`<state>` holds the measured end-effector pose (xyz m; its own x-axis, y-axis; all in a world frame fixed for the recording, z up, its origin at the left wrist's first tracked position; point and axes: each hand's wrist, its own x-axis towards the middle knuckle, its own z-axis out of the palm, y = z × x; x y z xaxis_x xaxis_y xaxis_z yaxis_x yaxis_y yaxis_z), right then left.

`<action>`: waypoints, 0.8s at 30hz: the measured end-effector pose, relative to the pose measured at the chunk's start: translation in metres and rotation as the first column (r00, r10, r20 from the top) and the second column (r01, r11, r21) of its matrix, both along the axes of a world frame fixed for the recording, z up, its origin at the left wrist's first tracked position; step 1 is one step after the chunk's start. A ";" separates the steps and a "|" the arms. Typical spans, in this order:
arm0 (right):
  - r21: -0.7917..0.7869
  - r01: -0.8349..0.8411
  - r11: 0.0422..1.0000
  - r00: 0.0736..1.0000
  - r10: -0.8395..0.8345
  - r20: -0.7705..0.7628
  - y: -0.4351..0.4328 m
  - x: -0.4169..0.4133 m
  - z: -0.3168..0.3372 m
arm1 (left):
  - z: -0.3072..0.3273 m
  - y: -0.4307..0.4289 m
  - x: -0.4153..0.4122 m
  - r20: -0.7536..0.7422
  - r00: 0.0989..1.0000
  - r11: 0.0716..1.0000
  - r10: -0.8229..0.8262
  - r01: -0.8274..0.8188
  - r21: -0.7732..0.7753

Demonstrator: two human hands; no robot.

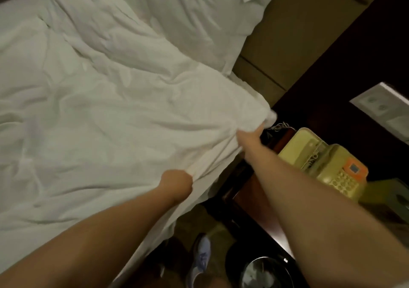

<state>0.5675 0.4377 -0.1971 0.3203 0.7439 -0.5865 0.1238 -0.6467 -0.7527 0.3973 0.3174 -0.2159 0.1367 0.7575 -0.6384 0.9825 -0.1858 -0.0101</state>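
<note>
A rumpled white duvet point(106, 115) covers the bed and fills the left and middle of the head view. My left hand point(176, 182) grips the duvet's near edge in a fist at the bed's side. Farther along the same edge, my right hand point(251, 136) grips the duvet's corner, and bunched cloth hides most of its fingers. A white pillow point(188, 13) lies at the head of the bed beyond the duvet.
A dark wooden nightstand point(261, 201) stands right of the bed with a yellow telephone point(321, 161) on it. A wall socket panel point(380, 104) is at the right edge. On the floor below are a bin point(263, 272) and my blue shoe point(200, 259).
</note>
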 end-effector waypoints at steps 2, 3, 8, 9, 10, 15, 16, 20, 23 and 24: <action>-0.221 -0.081 0.972 0.997 0.077 -0.027 -0.023 -0.008 -0.027 | -0.016 -0.020 -0.001 -0.009 1.000 1.000 0.018 -0.018 -0.025; -0.322 -0.165 0.932 0.986 0.150 -0.072 -0.044 -0.015 -0.038 | -0.024 -0.027 0.000 -0.010 1.000 1.000 0.013 -0.014 -0.025; -0.331 -0.319 0.888 0.947 0.306 -0.094 -0.072 -0.042 -0.046 | -0.039 -0.046 -0.002 -0.039 0.998 0.999 0.042 -0.043 -0.028; -0.319 -0.341 0.884 0.938 0.340 -0.062 -0.077 -0.043 -0.050 | -0.039 -0.050 -0.002 -0.032 0.998 0.998 0.060 -0.060 -0.028; -0.306 -0.366 0.879 0.925 0.380 -0.017 -0.083 -0.043 -0.048 | -0.037 -0.053 -0.002 -0.016 0.997 0.997 0.077 -0.077 -0.020; -0.319 -0.494 0.809 0.760 0.580 0.292 -0.110 -0.049 -0.035 | -0.018 -0.079 -0.013 0.005 0.993 0.990 0.118 -0.118 0.083; -0.329 -0.510 0.795 0.720 0.604 0.343 -0.118 -0.055 -0.028 | -0.012 -0.088 -0.018 0.001 0.992 0.988 0.127 -0.126 0.089; -0.281 -0.627 0.726 0.541 0.666 0.513 -0.164 -0.083 0.009 | 0.015 -0.121 -0.045 -0.033 0.993 0.989 0.109 -0.105 0.108; -0.312 -0.713 0.627 0.348 0.704 0.619 -0.210 -0.098 0.029 | 0.038 -0.147 -0.069 -0.055 0.996 0.986 0.076 -0.067 0.151; -0.324 -0.724 0.608 0.300 0.702 0.646 -0.228 -0.102 0.035 | 0.045 -0.160 -0.079 -0.056 0.996 0.985 0.063 -0.052 0.166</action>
